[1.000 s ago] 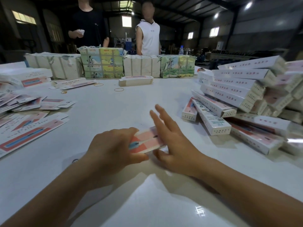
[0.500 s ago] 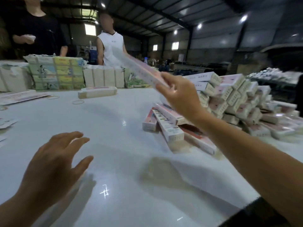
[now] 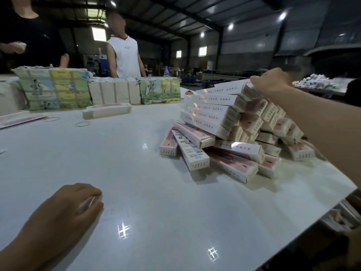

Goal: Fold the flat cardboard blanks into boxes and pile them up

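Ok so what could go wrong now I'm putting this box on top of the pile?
1. The heap of folded white and pink cardboard boxes is leaning and loosely stacked, so the right hand setting down the top white box could start a slide.
2. Boxes near the white table's edge might fall.

White table point(image 3: 136, 173) — box pile point(image 3: 234, 133), bundled stacks point(image 3: 114, 92), rubber bands point(image 3: 82, 124).

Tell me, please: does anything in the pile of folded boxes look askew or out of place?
Yes. The upper boxes lie in neat parallel layers, but several boxes at the pile's foot point at different angles on the table, as if slid off or dropped loosely.
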A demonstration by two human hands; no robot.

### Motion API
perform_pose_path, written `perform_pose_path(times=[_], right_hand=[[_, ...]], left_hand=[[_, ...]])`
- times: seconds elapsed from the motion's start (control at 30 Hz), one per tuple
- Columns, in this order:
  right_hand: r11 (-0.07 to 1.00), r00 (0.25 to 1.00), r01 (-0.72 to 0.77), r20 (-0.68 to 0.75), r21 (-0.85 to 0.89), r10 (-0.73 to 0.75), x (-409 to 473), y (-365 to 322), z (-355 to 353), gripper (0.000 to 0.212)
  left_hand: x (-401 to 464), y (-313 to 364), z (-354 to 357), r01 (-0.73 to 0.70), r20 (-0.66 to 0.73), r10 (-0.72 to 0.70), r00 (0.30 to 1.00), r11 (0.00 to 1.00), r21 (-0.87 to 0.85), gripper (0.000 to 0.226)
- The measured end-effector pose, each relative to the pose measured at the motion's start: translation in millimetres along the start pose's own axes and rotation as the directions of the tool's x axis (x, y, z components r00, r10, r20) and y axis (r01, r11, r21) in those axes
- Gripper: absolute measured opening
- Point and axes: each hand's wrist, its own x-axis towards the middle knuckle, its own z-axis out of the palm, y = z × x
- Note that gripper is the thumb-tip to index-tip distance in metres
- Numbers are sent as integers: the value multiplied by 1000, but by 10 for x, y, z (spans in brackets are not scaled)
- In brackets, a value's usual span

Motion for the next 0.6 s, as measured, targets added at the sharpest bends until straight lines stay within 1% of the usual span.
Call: perform_pose_path(times=[0.07, 0.1, 0.17, 0.23, 0.27, 0.33, 0.37, 0.43, 0.47, 0.5, 0.57, 0.6], right_hand=[[998, 1000, 9, -25, -65, -11, -50, -22, -16, 40], [998, 998, 14, -53, -64, -18, -82, -49, -36, 40], [997, 989, 73, -128, 10, -71, -143, -146, -114, 37], [969, 963, 201, -208, 147, -168, -260, -340, -219, 27], [936, 942, 281, -248, 212, -226, -364, -470, -265, 23], [840, 880, 452, -306, 300, -364, -687, -753, -302, 26], [778, 842, 532, -302, 333, -447, -895, -879, -288, 26], [641, 741, 665, -233, 383, -629, -1377, -1044, -125, 24], [583, 685, 703, -165, 407, -710, -1628, -1075, 27, 23], [554, 634, 721, -73, 416, -770, -1875, -1081, 211, 23], [564, 550, 743, 151, 361, -821, -2322, -1038, 630, 22], [583, 519, 744, 268, 325, -812, -2508, -992, 816, 22]], left_hand=[[11, 42, -10, 5, 25, -5, 1000, 1000, 3, 17], [11, 42, -5, 13, 31, -13, 999, 1000, 7, 16], [7, 52, 5, 47, 27, -48, 999, 998, 30, 21], [4, 59, 20, 86, 11, -87, 996, 994, 68, 11], [2, 89, 18, 95, 5, -96, 995, 993, 76, 10], [-15, 148, 2, 106, -13, -105, 994, 991, 80, 10], [-20, 180, -7, 116, -13, -115, 993, 990, 77, 17], [-28, 240, -40, 142, 8, -143, 990, 988, 60, 36], [-24, 257, -51, 156, 23, -157, 987, 986, 53, 40], [-17, 261, -54, 163, 40, -165, 986, 985, 56, 41], [-10, 259, -44, 158, 55, -163, 985, 984, 81, 32], [-11, 259, -36, 156, 55, -161, 985, 984, 85, 28]])
